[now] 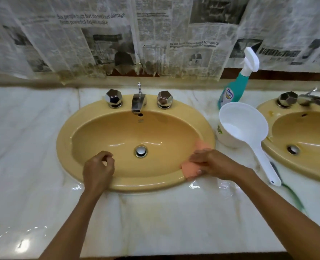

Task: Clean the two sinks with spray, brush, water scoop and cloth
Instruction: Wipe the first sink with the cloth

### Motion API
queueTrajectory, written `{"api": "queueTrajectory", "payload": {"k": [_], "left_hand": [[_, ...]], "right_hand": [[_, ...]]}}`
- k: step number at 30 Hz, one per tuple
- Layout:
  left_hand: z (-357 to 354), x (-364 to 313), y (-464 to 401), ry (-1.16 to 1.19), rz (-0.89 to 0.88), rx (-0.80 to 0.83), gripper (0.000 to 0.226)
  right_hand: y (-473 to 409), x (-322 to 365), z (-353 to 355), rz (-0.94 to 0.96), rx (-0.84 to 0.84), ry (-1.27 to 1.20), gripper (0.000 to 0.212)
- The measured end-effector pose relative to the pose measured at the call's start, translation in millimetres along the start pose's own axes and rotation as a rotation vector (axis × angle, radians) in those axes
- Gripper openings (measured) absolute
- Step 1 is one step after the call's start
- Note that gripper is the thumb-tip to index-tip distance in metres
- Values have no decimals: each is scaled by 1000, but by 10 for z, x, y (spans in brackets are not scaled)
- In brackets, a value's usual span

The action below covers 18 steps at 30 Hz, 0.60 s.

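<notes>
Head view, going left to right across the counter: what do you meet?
Left hand → drain of the left sink → right hand pressing the cloth → scoop → right sink.

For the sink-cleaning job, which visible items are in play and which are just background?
In the job: left sink; right sink; orange cloth under the right hand; white water scoop; spray bottle; green-handled brush; left hand.

Just there: newspaper on the wall; marble counter.
</notes>
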<state>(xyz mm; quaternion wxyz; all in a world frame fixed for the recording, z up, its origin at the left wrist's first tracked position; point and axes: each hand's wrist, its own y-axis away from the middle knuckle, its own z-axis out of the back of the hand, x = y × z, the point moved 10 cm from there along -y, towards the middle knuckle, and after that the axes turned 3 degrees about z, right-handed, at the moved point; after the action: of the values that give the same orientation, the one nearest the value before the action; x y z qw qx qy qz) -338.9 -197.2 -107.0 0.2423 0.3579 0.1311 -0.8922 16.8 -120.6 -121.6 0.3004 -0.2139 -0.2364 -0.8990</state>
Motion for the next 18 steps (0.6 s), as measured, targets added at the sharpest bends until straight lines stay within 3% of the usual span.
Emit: {"api": "queueTrajectory", "payload": {"k": [2,8,10,14,16,18], "left_hand": [[218,40,-21,139,-22,-88,29],[901,668,-217,104,14,-276,27],[1061,926,-352,90,25,-270,27],[1302,1321,-619,96,28,-230,28],[1381,1478,-760,117,33,-202,30],[1441,1588,-917,144,25,-175,32]], "right_hand": [[-37,220,-160,12,21,59,37],[-594,1788,-915,149,-111,118,37],[-927,2342,-1174,158,-233,105,39],[-1671,3153,-1534,125,-342,124,62],[-2114,3366,-1620,81,-320,184,68],[-2560,3526,-1618,83,-261,225,61]]}}
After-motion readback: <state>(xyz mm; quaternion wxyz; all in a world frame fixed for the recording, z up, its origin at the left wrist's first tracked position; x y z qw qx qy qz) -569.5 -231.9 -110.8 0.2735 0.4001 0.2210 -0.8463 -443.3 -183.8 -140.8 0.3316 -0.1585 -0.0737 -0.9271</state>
